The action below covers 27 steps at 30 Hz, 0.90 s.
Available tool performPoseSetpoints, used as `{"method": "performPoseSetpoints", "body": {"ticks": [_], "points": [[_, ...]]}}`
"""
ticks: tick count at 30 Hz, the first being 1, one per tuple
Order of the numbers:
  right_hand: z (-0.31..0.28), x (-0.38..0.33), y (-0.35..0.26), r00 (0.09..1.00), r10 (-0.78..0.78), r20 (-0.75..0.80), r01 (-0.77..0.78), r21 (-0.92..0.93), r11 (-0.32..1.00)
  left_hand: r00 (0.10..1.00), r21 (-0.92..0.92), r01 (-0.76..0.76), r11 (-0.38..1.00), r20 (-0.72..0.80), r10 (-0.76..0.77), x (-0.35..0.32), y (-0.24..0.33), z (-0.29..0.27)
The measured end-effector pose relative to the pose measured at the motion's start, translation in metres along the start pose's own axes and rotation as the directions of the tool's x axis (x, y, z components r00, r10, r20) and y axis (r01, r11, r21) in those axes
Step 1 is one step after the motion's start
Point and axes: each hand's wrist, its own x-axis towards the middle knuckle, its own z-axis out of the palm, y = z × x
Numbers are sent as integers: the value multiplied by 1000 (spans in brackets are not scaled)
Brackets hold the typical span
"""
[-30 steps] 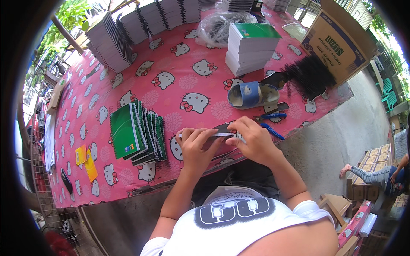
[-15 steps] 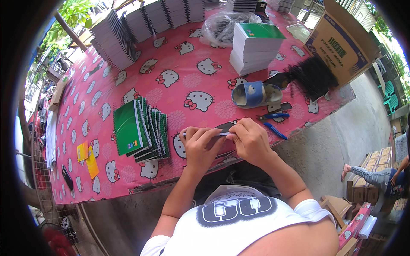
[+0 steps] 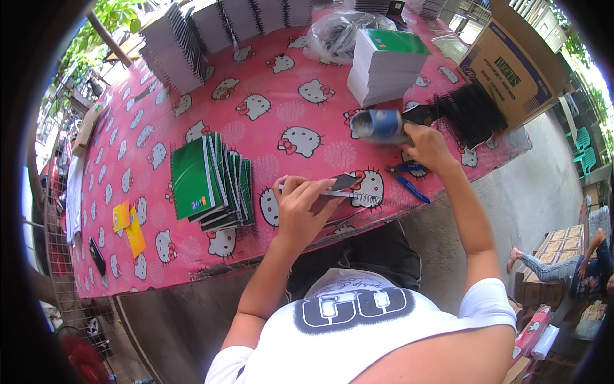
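My left hand is closed on a thin notebook, held edge-on near the table's front edge. A dark cover shows on it, and a wire coil sticks out from its right end. My right hand grips the end of a blue slide slipper, smeared by motion, to the far right of the notebook. Just below that hand lie blue-handled pliers. Left of my left hand is a fanned pile of green spiral notebooks.
A tall stack of unbound pads stands beyond the slipper, beside a plastic bag. Black coils lie by an open carton. Spiral notebook stacks line the back. Yellow slips lie at left. A person is at far right.
My right hand has left the notebook, moved up and right, and taken hold of the slipper. The coil end is now exposed. My left hand keeps the notebook in about the same place.
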Motion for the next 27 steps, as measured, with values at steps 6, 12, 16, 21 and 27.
{"method": "performPoseSetpoints", "body": {"ticks": [6,12,16,21,27], "points": [[-10,-5,-60,985,-169,15,144,453,880,1000,22,-14,1000,-13,14,-3,-6,1],[9,-15,-55,988,-115,102,-27,850,525,1000,-7,15,1000,18,-15,2,-3,-3],[1,0,-67,989,-143,26,110,506,856,997,-58,76,995,20,-75,5,-2,-10],[2,4,-87,975,-223,17,144,719,680,985,-94,171,981,15,-170,-2,-17,-27],[10,20,-99,950,-298,92,161,673,722,920,-465,337,818,-21,-391,-18,-37,-22]]}}
